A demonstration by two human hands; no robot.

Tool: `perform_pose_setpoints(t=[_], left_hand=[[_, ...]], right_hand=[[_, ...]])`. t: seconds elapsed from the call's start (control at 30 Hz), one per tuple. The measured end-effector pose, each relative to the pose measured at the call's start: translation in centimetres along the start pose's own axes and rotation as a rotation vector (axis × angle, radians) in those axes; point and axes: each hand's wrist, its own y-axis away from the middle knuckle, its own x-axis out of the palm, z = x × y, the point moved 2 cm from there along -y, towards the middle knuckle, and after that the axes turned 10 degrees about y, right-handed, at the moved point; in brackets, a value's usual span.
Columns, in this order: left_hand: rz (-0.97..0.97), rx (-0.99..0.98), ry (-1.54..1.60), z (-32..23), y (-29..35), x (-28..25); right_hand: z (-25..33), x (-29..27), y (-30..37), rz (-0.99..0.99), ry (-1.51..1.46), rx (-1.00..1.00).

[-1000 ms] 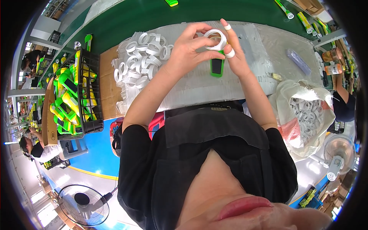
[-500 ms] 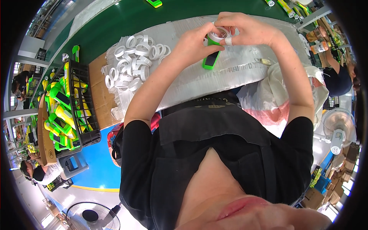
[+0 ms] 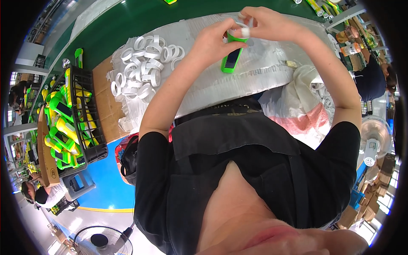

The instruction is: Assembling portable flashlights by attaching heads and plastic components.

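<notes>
My left hand is closed around the head end of a green flashlight, which has a dark panel along its body. The flashlight's body points toward me over the padded work surface. At its far end a white ring shows between my hands, partly hidden by fingers. My right hand curls around that ring from the right, a white wrap on one finger; some fingertips are blurred. To the left of my left hand lies a pile of loose white rings.
A black crate of green and yellow flashlights stands at the left beside a cardboard sheet. A white woven sack rests at the right near my elbow. Behind the surface runs a green bench. Another person works at the far right.
Both hands and the flashlight have shifted slightly up in the picture. My right hand's fingers have moved around the ring, which is now more covered.
</notes>
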Motion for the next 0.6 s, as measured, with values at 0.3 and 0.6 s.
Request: perform_pose_setpoints(t=[0.3, 0.6], left_hand=[[0.011, 0.093, 0.253, -0.5, 0.6, 0.0], [0.67, -0.748, 1.068, -5.8, 3.5, -1.3]], right_hand=[[-0.2, -0.7, 2.5, 0.111, -0.369, -0.026], [2.6, -3.6, 3.1, -0.349, -0.296, -0.525]])
